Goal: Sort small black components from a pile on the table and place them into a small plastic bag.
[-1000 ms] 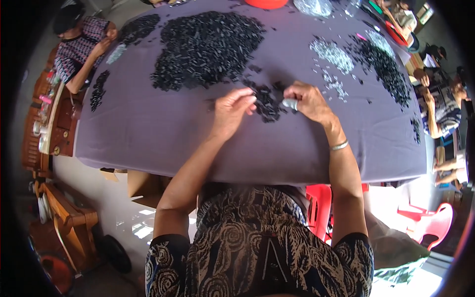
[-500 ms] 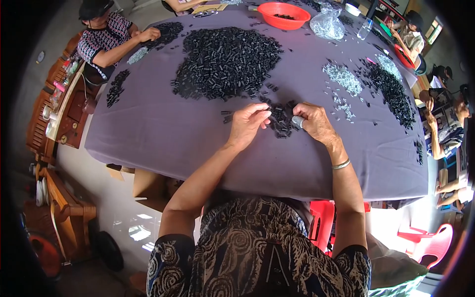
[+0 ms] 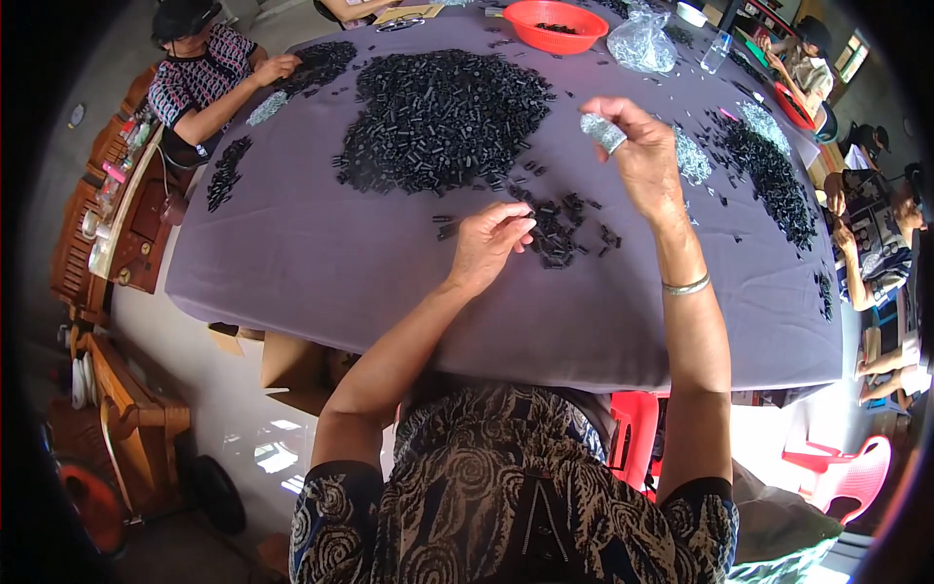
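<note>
My left hand (image 3: pixel 486 245) is low over the table, thumb and fingertips pressed together on a small black piece, mostly hidden. Just right of those fingertips lies a small loose heap of black tube-like pieces (image 3: pixel 558 238). My right hand (image 3: pixel 644 161) is raised above the table, in front of the pile of small silvery pieces (image 3: pixel 692 159). Its fingers are curled in, and whatever they may hold is hidden. A greyish-white wrap (image 3: pixel 603 132) covers one of its digits, and a silver bangle (image 3: pixel 687 286) circles the wrist.
Beyond my hands a large mound of black pieces (image 3: pixel 443 122) covers the purple-grey cloth (image 3: pixel 321 263). A red basin (image 3: pixel 555 27) and a clear plastic bag (image 3: pixel 642 44) stand at the back. More black pieces (image 3: pixel 773 190) lie right. Other people sit around the table.
My right hand has lifted away from the small black heap, moving up and to the right toward the silvery pile. The left hand has stayed in nearly the same place.
</note>
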Motion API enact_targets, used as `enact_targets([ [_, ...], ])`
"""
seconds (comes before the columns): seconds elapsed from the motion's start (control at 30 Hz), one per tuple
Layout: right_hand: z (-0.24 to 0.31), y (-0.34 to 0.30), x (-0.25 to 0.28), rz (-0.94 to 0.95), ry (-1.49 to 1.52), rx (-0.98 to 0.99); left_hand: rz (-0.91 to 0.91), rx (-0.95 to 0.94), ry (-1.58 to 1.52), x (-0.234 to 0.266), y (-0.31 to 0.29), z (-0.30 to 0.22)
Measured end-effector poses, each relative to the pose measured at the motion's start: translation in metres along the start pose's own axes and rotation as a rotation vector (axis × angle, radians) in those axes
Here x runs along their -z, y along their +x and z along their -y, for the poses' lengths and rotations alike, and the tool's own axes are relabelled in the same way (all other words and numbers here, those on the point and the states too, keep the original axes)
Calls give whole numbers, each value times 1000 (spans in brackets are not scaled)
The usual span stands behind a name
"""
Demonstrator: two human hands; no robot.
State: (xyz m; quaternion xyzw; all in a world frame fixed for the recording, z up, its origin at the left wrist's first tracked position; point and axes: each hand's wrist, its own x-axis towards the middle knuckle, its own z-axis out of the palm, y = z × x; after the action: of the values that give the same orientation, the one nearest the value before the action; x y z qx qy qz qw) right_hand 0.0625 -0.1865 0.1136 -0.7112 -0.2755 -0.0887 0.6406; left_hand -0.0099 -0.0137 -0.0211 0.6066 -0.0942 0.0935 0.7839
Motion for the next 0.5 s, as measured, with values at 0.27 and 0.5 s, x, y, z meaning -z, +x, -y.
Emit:
enact_targets([
  [0.27,-35,-36,14,20,-8,-204,5,25,31,-3,0,-3],
  [0.5,-62,-52,22,15,9,-310,20,17,38,-4,-1,-4],
])
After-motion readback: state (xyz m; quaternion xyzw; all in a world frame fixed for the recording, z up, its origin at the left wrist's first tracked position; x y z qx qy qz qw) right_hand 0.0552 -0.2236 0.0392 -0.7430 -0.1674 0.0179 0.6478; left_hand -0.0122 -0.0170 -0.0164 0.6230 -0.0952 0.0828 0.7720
